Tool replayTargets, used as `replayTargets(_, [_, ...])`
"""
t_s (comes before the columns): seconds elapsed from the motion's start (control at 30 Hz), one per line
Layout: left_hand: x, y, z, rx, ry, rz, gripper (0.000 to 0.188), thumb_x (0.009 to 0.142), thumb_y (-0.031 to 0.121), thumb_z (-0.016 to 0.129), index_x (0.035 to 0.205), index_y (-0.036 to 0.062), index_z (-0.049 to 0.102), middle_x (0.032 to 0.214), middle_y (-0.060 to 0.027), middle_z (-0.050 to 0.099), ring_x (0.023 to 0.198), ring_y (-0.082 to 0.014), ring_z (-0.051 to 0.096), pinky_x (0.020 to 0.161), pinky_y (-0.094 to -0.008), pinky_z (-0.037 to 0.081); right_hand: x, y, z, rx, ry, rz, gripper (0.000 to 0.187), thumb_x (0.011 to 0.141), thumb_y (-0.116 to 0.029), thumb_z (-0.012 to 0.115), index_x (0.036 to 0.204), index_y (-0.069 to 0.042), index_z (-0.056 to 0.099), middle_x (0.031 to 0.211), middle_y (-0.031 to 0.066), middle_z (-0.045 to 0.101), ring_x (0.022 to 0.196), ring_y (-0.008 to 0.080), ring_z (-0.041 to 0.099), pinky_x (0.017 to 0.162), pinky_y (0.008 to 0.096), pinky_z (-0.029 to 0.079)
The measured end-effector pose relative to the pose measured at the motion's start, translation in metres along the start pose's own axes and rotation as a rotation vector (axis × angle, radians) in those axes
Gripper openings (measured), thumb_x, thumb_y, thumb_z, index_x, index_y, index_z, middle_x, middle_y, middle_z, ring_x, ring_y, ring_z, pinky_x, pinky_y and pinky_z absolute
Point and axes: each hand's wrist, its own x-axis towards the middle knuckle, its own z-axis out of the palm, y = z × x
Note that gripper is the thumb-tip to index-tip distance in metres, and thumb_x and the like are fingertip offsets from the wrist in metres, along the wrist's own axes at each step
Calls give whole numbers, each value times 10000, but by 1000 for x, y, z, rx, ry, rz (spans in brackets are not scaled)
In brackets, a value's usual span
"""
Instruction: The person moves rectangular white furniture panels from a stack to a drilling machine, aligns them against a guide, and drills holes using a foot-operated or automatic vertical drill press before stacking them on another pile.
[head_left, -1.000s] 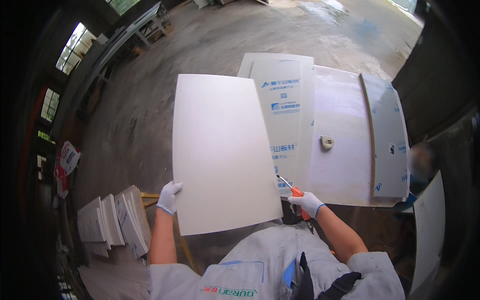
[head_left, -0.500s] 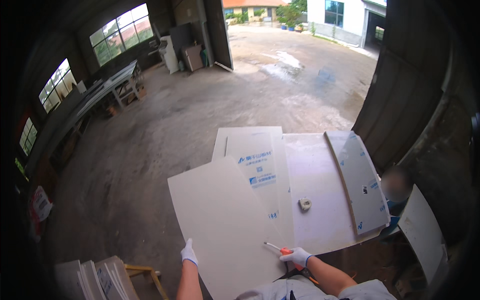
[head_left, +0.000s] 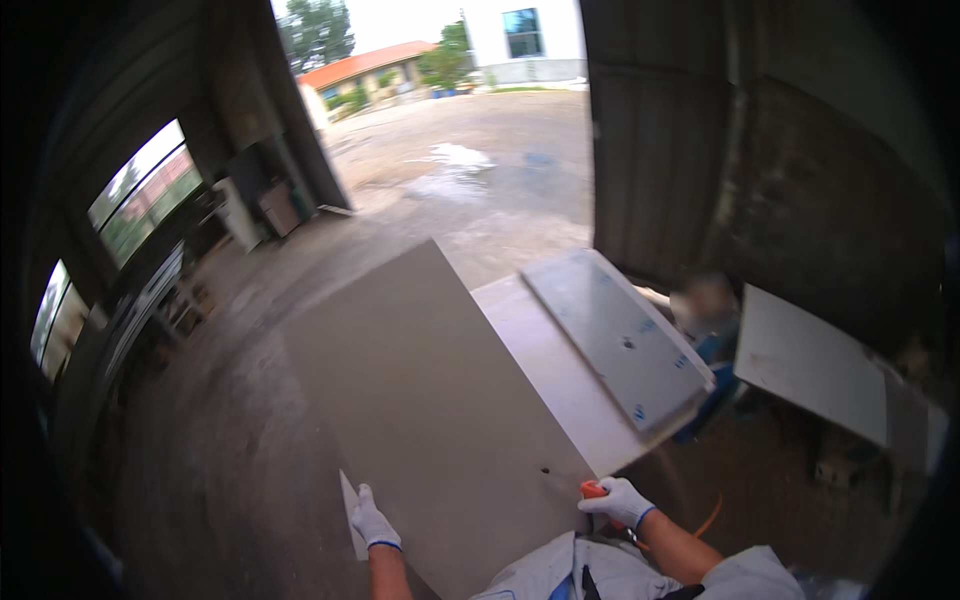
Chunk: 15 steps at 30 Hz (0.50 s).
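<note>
A large plain grey-beige panel (head_left: 420,370) slants across the middle in front of me, its far corner raised toward the doorway. My left hand (head_left: 370,520), in a white glove, is closed on the panel's left edge, where a pale strip (head_left: 352,505) shows beside the fingers. At the right edge, my gloved right hand (head_left: 622,500) is wrapped round an orange-red hand tool (head_left: 593,489); its shaft is not visible now. A small dark spot (head_left: 545,470) shows on the panel near that hand. An orange hose or cord (head_left: 711,515) curves beside my right forearm.
Beyond the panel, a pale worktop (head_left: 515,310) carries a film-covered grey panel (head_left: 615,335) with blue print. A person in blue (head_left: 715,350) is behind it at the right. Another light board (head_left: 815,365) stands farther right. A bench (head_left: 150,300) lines the left wall; the doorway opens ahead.
My view has swung right. The large panel is lifted and covers more of the worktop, hiding the tape measure and printed sheets. My right hand has shifted slightly right with the tool.
</note>
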Motion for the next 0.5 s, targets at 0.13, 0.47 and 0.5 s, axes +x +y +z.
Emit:
replayTargets(0.13, [-27, -20, 69, -290, -411, -87, 627, 1011, 465, 579, 1398, -29, 555, 1337, -189, 616, 1144, -315, 614, 1009, -409, 505, -40, 33, -79, 85, 78, -155, 392, 764, -267, 876, 1028, -30, 711, 927, 44, 690, 867, 137, 650, 812, 305, 533])
replayTargets(0.47, [-207, 2, 299, -144, -1122, -26, 681, 1054, 539, 485, 1486, 13, 459, 1451, -152, 524, 1288, -319, 531, 1045, -442, 477, -143, 77, -222, 441, 470, -356, 405, 810, -241, 851, 1115, -5, 726, 970, 72, 695, 930, 157, 643, 860, 333, 521])
replayTargets(0.5, [-221, 3, 322, -116, -1168, 2, 674, 1055, 536, 488, 1476, 10, 468, 1435, -150, 534, 1272, -315, 542, 1032, -439, 486, -151, 80, -231, 544, 487, -292, 360, 805, -212, 859, 1065, 5, 739, 972, 46, 691, 914, 142, 641, 856, 323, 521])
